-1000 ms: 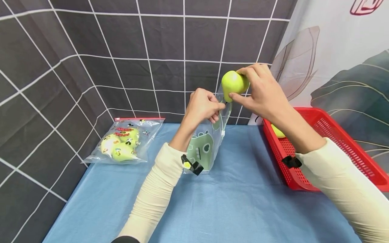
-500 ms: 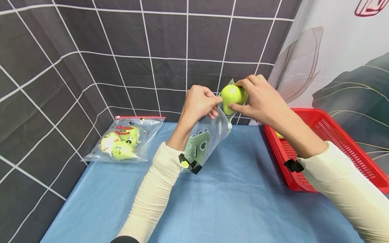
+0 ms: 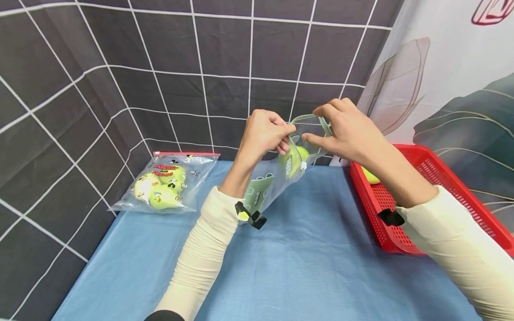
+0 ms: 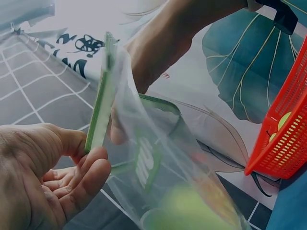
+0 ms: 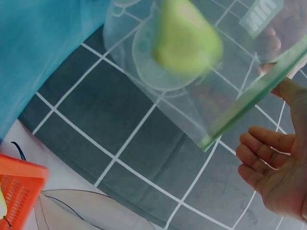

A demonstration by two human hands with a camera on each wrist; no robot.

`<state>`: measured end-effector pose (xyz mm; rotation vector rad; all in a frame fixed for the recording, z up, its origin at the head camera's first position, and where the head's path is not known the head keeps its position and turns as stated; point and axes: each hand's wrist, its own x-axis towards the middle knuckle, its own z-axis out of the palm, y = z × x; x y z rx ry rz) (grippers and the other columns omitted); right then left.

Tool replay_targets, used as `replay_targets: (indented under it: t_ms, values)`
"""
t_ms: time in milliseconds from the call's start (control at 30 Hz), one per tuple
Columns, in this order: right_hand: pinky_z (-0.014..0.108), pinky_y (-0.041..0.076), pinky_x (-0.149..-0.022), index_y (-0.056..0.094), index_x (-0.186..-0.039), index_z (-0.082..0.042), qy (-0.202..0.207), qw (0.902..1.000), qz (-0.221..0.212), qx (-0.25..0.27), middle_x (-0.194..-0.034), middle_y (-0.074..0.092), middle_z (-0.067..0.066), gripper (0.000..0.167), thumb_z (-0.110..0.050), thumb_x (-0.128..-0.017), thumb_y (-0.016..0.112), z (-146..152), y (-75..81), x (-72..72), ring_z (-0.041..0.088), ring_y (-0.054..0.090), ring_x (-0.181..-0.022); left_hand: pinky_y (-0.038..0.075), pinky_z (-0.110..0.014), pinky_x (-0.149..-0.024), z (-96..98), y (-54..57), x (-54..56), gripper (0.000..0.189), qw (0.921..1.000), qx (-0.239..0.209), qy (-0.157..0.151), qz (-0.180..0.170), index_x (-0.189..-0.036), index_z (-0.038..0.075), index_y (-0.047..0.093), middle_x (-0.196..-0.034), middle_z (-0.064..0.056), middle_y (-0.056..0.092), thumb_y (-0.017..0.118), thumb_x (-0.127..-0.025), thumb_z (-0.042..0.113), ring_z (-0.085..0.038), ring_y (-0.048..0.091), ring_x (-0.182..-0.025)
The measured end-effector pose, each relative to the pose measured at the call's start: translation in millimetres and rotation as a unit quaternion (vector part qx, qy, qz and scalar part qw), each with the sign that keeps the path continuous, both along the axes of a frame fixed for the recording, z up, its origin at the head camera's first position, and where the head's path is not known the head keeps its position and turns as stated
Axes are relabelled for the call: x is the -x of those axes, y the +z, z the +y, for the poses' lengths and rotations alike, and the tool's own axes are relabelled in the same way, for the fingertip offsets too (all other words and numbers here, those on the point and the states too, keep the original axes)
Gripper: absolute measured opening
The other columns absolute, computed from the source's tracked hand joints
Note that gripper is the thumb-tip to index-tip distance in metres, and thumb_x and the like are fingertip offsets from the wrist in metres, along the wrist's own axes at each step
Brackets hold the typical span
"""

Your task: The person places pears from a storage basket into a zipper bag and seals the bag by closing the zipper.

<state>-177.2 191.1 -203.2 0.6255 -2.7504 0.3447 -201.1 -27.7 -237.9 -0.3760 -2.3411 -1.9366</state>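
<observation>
My left hand (image 3: pixel 266 133) pinches the zip edge of a clear zip bag (image 3: pixel 277 191) with a green printed picture. The bag hangs slantwise over the table with its mouth parted. Inside it is a yellow-green pear (image 3: pixel 296 161), blurred in the right wrist view (image 5: pixel 184 43). At the far side of the mouth my right hand (image 3: pixel 346 127) has thumb and fingers spread, with nothing gripped between them. The right wrist view shows its thumb by the green zip strip (image 5: pixel 259 93) and its other fingers (image 5: pixel 264 143) loosely bent, apart from the bag.
A red perforated basket (image 3: pixel 453 189) stands at the right, with a yellow-green fruit (image 3: pixel 370 176) in it. On the left of the blue cloth (image 3: pixel 305 267) lies another zip bag (image 3: pixel 201 171), red-edged, holding several pears (image 3: pixel 163 198). A dark gridded backdrop (image 3: pixel 225 49) rises behind.
The pear that my right hand held at the bag's mouth has been let go and is now down inside the bag. My left hand keeps its pinch on the edge.
</observation>
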Motion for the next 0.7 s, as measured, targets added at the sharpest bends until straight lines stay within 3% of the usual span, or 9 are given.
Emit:
replay_targets:
  t_ms: [133, 367, 567, 700]
  values:
    - [0.071, 0.057, -0.108, 0.068, -0.147, 0.001, -0.009, 0.9997, 0.004, 0.021, -0.144, 0.066, 0.027, 0.066, -0.049, -0.104, 0.075, 7.2, -0.3, 2.5, 0.045, 0.056, -0.135, 0.07, -0.04, -0.053, 0.3, 0.5, 1.6, 0.015, 0.9999, -0.013, -0.003, 0.002, -0.091, -0.011, 0.08, -0.059, -0.011, 0.073, 0.076, -0.097, 0.001, -0.016, 0.072, -0.045]
    - [0.072, 0.049, -0.117, 0.068, -0.142, 0.005, -0.041, 0.9959, 0.025, 0.076, -0.142, 0.065, 0.032, 0.056, -0.041, -0.109, 0.065, 30.5, -3.4, 16.2, 0.05, 0.054, -0.141, 0.07, -0.041, -0.053, 0.4, 2.7, 1.6, 0.014, 0.9993, -0.037, 0.002, -0.006, -0.085, -0.003, 0.079, -0.06, -0.012, 0.074, 0.077, -0.098, 0.002, -0.017, 0.073, -0.046]
    - [0.076, 0.046, -0.115, 0.065, -0.145, 0.008, -0.084, 0.9917, -0.029, 0.092, -0.146, 0.061, 0.036, 0.059, -0.04, -0.111, 0.058, 66.2, -12.5, 35.7, 0.055, 0.051, -0.14, 0.07, -0.042, -0.053, 0.3, 7.5, 0.1, 0.014, 0.9983, -0.057, 0.009, 0.01, -0.084, 0.001, 0.079, -0.061, -0.012, 0.074, 0.074, -0.096, 0.004, -0.018, 0.074, -0.047]
    - [0.077, 0.049, -0.111, 0.065, -0.141, 0.013, -0.1, 0.9896, -0.064, 0.081, -0.142, 0.064, 0.041, 0.058, -0.036, -0.111, 0.059, 92.3, -23.5, 49.4, 0.058, 0.057, -0.132, 0.069, -0.04, -0.05, 0.5, 10.0, -0.9, 0.013, 0.9968, -0.076, 0.014, 0.021, -0.084, 0.0, 0.079, -0.06, -0.012, 0.074, 0.073, -0.096, 0.003, -0.018, 0.074, -0.047]
